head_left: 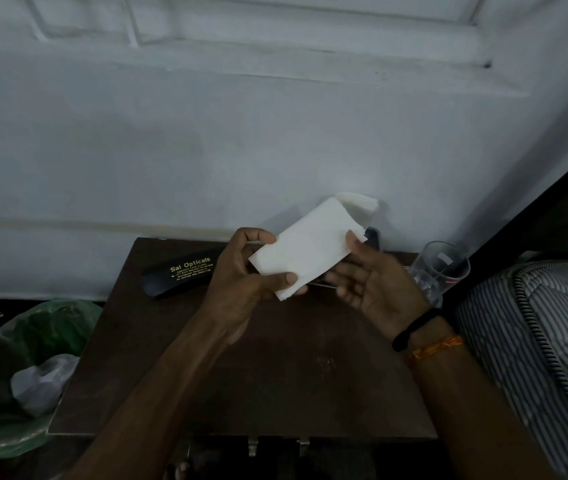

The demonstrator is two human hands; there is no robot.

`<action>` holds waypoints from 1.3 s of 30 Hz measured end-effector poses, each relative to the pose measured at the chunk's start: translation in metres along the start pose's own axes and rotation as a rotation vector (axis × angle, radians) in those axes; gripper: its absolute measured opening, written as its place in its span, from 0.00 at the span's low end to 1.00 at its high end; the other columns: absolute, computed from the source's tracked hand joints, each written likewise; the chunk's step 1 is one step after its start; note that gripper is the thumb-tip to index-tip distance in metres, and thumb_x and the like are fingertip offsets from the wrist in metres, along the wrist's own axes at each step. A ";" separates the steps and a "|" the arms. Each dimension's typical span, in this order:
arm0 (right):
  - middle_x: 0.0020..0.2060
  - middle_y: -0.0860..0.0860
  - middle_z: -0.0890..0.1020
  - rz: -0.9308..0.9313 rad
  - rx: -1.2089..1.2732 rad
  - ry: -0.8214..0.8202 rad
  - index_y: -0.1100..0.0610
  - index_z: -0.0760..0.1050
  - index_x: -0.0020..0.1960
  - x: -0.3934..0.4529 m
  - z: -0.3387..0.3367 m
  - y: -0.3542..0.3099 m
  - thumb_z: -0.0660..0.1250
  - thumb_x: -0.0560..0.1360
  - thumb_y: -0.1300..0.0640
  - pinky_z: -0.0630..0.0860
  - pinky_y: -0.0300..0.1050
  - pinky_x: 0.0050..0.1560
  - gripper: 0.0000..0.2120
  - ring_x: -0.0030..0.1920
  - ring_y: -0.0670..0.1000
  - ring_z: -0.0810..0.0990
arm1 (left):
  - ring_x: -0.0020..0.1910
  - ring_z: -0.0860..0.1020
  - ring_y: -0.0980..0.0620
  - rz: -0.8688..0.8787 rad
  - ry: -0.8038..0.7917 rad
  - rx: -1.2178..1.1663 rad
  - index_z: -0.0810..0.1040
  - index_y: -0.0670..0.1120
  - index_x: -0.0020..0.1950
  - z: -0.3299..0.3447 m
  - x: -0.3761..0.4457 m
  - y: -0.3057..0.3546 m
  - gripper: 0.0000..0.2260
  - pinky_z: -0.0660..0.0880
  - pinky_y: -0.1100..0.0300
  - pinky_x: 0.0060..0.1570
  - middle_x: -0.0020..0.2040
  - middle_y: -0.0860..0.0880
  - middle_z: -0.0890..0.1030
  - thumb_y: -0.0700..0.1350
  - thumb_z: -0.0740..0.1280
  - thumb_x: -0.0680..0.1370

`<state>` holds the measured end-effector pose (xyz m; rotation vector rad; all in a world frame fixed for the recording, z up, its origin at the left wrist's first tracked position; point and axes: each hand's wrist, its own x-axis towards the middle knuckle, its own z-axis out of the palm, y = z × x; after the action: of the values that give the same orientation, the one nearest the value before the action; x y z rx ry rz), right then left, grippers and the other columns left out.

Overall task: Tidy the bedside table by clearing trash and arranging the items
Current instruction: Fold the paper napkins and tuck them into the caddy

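Above the dark worktop [241, 375], the left grip [241, 282] pinches a folded white tissue [307, 247] between thumb and fingers. The right grip [376, 285], loosely spread, touches the tissue's far edge. A black spectacle case [178, 275] lies just left of the left grip; a glass [440, 268] stands right of the right grip.

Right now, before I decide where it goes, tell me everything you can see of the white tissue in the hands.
The white tissue is a soft paper sheet folded flat into a rough rectangle, looking clean and uncrumpled. It is held in the air above the back of the dark wooden bedside table, tilted with its far end raised toward the wall. The left hand pinches its near-left end, thumb on top. The right hand touches its right edge with its fingers relaxed. More white tissue shows just behind it.
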<state>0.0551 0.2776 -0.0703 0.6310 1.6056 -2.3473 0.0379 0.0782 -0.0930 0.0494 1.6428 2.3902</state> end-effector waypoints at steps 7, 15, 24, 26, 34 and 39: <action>0.50 0.61 0.83 -0.119 -0.289 -0.054 0.62 0.76 0.58 0.002 0.008 0.016 0.67 0.78 0.59 0.77 0.39 0.31 0.11 0.39 0.50 0.80 | 0.57 0.76 0.51 0.108 0.034 0.387 0.71 0.49 0.58 0.008 0.001 -0.014 0.29 0.81 0.52 0.46 0.57 0.50 0.76 0.34 0.79 0.64; 0.60 0.55 0.79 -0.297 -0.903 -0.161 0.58 0.68 0.69 0.013 -0.003 0.022 0.60 0.81 0.59 0.77 0.36 0.33 0.17 0.51 0.54 0.81 | 0.51 0.77 0.61 0.116 -0.064 0.757 0.75 0.51 0.60 0.012 0.005 -0.017 0.11 0.75 0.64 0.45 0.53 0.58 0.78 0.54 0.61 0.81; 0.54 0.57 0.84 -0.128 -0.778 -0.214 0.59 0.77 0.62 0.017 -0.010 0.024 0.72 0.74 0.59 0.80 0.40 0.34 0.18 0.47 0.55 0.84 | 0.54 0.79 0.54 0.072 0.004 0.636 0.75 0.47 0.58 0.012 0.009 -0.031 0.10 0.79 0.45 0.55 0.55 0.53 0.80 0.50 0.62 0.81; 0.53 0.57 0.84 -0.237 -0.772 -0.122 0.60 0.78 0.61 0.017 -0.010 0.019 0.72 0.74 0.60 0.79 0.38 0.32 0.16 0.43 0.53 0.84 | 0.56 0.79 0.54 0.092 -0.031 0.623 0.75 0.49 0.60 0.013 0.011 -0.030 0.10 0.79 0.45 0.56 0.57 0.53 0.80 0.49 0.64 0.80; 0.42 0.54 0.84 -0.652 -0.827 0.225 0.61 0.80 0.49 0.023 -0.015 -0.005 0.71 0.75 0.59 0.78 0.33 0.31 0.06 0.39 0.50 0.84 | 0.58 0.80 0.51 0.175 -0.202 0.773 0.76 0.47 0.64 0.029 0.051 -0.002 0.13 0.80 0.46 0.53 0.61 0.50 0.81 0.47 0.65 0.80; 0.40 0.52 0.84 -0.788 -0.937 0.387 0.60 0.78 0.44 0.034 -0.023 -0.014 0.69 0.75 0.63 0.79 0.38 0.41 0.01 0.41 0.49 0.82 | 0.57 0.80 0.50 0.182 -0.266 0.859 0.72 0.52 0.69 0.052 0.081 0.014 0.17 0.81 0.48 0.53 0.63 0.50 0.80 0.44 0.64 0.80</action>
<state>0.0246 0.3062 -0.0822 0.2390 3.2325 -1.4730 -0.0351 0.1385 -0.0696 0.6476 2.4414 1.5029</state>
